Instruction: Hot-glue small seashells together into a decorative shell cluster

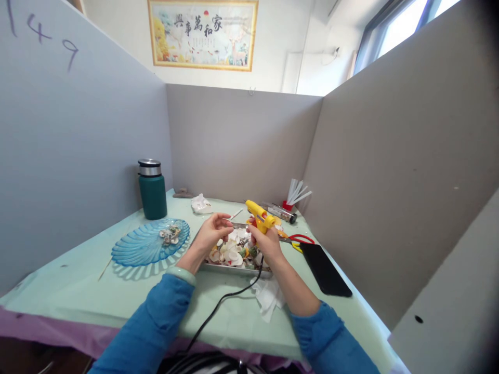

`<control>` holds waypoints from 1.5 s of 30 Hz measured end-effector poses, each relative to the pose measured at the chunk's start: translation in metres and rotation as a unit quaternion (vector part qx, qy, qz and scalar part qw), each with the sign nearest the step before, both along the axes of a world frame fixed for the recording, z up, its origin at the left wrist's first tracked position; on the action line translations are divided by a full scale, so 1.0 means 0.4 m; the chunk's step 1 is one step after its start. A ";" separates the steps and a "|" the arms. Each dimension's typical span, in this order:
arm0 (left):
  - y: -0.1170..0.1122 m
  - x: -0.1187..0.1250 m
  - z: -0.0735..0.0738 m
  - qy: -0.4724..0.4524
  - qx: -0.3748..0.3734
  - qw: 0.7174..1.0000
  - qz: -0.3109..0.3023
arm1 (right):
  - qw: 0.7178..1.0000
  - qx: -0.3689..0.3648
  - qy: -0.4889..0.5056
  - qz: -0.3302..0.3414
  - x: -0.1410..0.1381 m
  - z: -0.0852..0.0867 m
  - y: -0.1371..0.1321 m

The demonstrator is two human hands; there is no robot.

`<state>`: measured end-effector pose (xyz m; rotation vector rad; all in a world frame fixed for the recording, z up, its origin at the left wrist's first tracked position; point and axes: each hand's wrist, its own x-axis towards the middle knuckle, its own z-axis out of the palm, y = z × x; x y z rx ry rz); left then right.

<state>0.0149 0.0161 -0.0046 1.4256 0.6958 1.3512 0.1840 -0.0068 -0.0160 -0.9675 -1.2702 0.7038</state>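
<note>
My right hand point(267, 240) is wrapped round the grip of a yellow hot glue gun point(259, 214), whose nozzle points away from me and a little left. A black cord hangs from the gun toward the front table edge. My left hand point(213, 232) is beside it, fingers bent and pinched together; anything between the fingertips is too small to make out. Below both hands lies a metal tray point(234, 270) heaped with seashells point(233, 254), mostly white, some greenish or orange. My hands partly cover the tray's far side.
A blue scalloped glass plate point(136, 244) with a small shell cluster point(170, 235) stands left, before a green bottle point(152, 195). At right are scissors point(302, 239), a black phone point(325, 270) and glue sticks point(297, 192) in a red cup. Tissue point(268, 298) lies in front. Grey partitions surround the table.
</note>
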 end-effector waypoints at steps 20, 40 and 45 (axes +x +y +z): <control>-0.004 -0.010 0.014 -0.046 -0.094 0.993 0.060 | 0.982 0.069 -0.155 -0.088 0.001 -0.013 -0.001; 0.017 -0.019 0.010 -0.096 -0.070 0.980 0.159 | 0.925 0.122 -0.356 -0.042 -0.014 0.009 -0.046; 0.013 -0.019 0.012 -0.093 -0.045 0.977 0.184 | 0.938 0.120 -0.317 -0.071 -0.010 -0.004 -0.030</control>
